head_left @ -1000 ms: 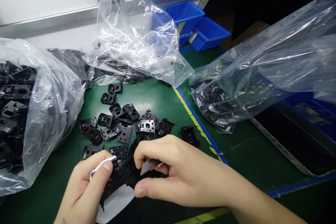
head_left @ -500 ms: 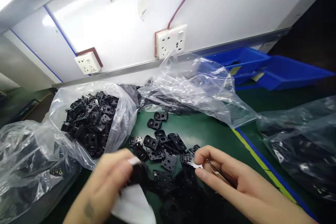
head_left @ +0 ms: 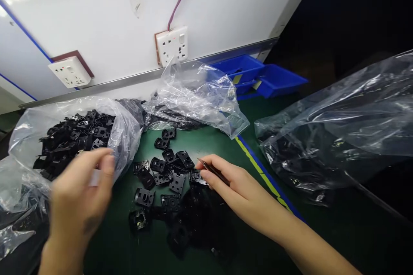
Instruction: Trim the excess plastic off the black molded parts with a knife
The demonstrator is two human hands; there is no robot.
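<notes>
A person works over a green tabletop. The right hand grasps a thin, dark, pointed tool between thumb and fingers, its tip directed up and to the left. Just beside that thumb, partly behind it, lies a black plastic part; whether they touch is unclear. More black parts, flat plates with holes and clips, form a loose cluster left of the right hand, between the two hands and slightly beyond them. The left hand, blurred, is raised in front of an open clear plastic bag heaped with similar parts. Its fingers curve forward; a pale patch shows by the thumb, but whether it grips anything cannot be told. Blue bins stand at the back, near the wall.
</notes>
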